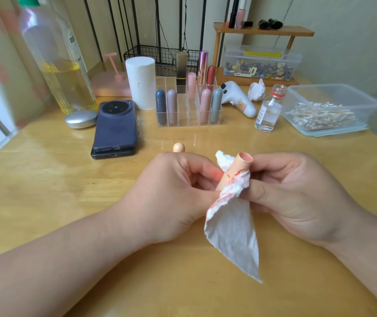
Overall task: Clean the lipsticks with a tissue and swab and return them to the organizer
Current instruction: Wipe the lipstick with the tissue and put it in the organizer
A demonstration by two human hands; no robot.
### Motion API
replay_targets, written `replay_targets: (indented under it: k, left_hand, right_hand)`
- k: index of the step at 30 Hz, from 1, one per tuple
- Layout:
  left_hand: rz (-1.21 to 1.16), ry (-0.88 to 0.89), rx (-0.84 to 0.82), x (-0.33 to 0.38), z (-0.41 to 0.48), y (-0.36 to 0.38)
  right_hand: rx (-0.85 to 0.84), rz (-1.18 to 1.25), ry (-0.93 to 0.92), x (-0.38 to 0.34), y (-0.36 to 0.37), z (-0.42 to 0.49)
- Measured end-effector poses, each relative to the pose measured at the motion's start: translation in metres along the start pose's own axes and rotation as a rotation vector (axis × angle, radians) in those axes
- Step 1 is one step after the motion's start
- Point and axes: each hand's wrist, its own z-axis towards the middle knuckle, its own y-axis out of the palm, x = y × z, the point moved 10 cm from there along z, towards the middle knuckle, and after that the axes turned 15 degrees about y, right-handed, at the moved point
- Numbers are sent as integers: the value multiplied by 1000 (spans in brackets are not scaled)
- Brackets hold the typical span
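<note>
My left hand [173,191] grips the lower end of a peach lipstick tube [237,167], open end up. My right hand [292,191] pinches a white tissue [231,227] smeared with red against the tube's side; the rest of the tissue hangs down over the table. A peach cap [178,147] stands on the table just behind my left hand. The clear organizer [188,115] at the back holds several lipsticks in grey, pink and red. A clear box of cotton swabs [324,115] sits at the right.
Two stacked phones [114,129] lie left of centre beside a silver round case [81,118]. A tissue roll [140,83], a small glass bottle [268,108], a white handheld device [237,97], a crumpled tissue [257,90] and a tall bottle [61,60] stand behind.
</note>
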Motion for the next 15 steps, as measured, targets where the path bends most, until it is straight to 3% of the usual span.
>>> replay_targets:
  k: [5,11,15]
  left_hand:
    - [-218,-17,-173,0,-3,15]
    - [-470,-151,-405,-3,-18,39]
    - [-399,-114,-322,1,-12,37]
  right_hand:
    - [-68,-1,-64,-7,5,-3]
    - [-193,6,40,2,15,-4]
    - [-193,60,41,-2,11,-5]
